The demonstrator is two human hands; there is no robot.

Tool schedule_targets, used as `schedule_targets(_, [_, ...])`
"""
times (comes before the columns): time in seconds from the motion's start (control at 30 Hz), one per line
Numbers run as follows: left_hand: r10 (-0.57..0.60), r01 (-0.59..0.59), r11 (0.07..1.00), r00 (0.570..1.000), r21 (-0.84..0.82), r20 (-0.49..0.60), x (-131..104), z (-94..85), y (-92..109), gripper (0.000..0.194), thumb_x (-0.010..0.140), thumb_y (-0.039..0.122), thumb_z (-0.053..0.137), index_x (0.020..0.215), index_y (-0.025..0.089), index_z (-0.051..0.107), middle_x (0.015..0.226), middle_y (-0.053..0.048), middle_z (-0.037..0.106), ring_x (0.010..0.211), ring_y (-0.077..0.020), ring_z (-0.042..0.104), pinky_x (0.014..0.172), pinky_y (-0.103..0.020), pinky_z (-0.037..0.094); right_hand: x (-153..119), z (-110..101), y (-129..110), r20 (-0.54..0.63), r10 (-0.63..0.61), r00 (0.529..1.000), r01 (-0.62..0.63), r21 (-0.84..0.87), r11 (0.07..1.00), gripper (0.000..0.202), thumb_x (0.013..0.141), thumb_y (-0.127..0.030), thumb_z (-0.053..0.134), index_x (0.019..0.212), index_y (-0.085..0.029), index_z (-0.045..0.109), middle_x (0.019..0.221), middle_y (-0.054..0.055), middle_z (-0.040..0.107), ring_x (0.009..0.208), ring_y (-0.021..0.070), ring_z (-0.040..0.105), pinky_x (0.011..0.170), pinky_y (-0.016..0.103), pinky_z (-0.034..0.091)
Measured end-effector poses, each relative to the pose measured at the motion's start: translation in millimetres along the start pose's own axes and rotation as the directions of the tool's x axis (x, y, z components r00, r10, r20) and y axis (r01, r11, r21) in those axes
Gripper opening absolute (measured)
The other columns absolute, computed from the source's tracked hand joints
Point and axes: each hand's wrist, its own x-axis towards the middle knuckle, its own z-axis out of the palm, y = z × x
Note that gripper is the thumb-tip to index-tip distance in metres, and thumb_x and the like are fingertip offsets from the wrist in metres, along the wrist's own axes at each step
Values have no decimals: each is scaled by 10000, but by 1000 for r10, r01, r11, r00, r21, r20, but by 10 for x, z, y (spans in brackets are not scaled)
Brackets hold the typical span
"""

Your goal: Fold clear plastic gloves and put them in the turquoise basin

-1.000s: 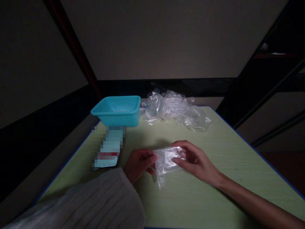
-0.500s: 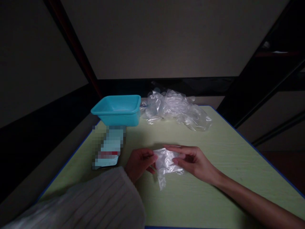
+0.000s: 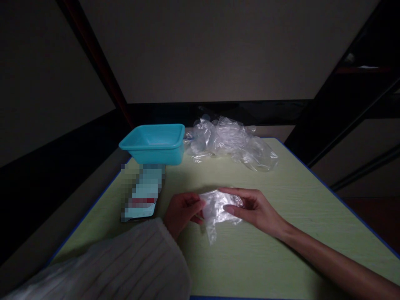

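Observation:
A crumpled piece of clear plastic (image 3: 217, 206) is held between my two hands over the middle of the table, with a narrow strip hanging down at its lower left. My left hand (image 3: 185, 212), in a light ribbed sleeve, pinches the plastic's left edge between thumb and fingers. On the other side, my right hand (image 3: 253, 207) has its thumb on the front of the plastic and its fingers along the top and behind, gripping its right part. Part of the plastic is hidden by the right fingers.
A turquoise basin (image 3: 156, 155) stands at the table's back left. Nearer lies a blurred-out phone-like object (image 3: 145, 193). A heap of clear plastic bags (image 3: 231, 139) covers the back middle of the green table (image 3: 281, 200), which has a blue edge. A wall rises behind.
The plastic has shifted slightly up and is spread a little flatter. My right thumb has moved slightly left across it; my left hand has hardly moved.

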Motion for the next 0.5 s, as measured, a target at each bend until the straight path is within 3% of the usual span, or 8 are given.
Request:
schedule_targets(0.13, [8, -8, 1000, 1000, -3, 16, 4, -13, 18, 315, 492, 332, 774, 618, 109, 590, 528, 0, 602, 475, -104, 547, 437, -200, 462, 18, -15, 24, -44, 3, 999, -5, -39, 999, 265, 696, -263, 696, 957, -223, 710, 664, -19, 606, 457, 58, 392, 400, 190, 333])
schedule_targets(0.33, [203, -197, 978, 973, -70, 110, -11, -31, -28, 564, 556, 203, 737, 1089, 163, 559, 686, -3, 636, 672, -146, 598, 568, -213, 486, 36, -64, 0, -81, -21, 997, 20, -16, 1000, 233, 695, -261, 694, 922, -212, 714, 844, 29, 682, 624, 106, 571, 544, 220, 465])
schedule_targets(0.4, [230, -234, 972, 958, 7, 172, -23, -43, -57, 478, 601, 209, 705, 1067, 151, 611, 732, -34, 652, 697, -154, 599, 580, -210, 481, 37, -72, -5, -65, -30, 997, 29, -12, 1000, 212, 704, -244, 682, 911, -211, 712, 855, 30, 687, 652, 112, 587, 568, 227, 475])
schedule_targets(0.5, [251, -283, 949, 945, 140, 211, -33, -58, -83, 281, 622, 241, 681, 883, 139, 713, 822, -84, 661, 713, -172, 593, 560, -216, 482, 38, -78, 1, -25, -49, 998, 49, -31, 998, 188, 720, -211, 656, 900, -204, 709, 829, 24, 689, 646, 108, 587, 560, 225, 471])
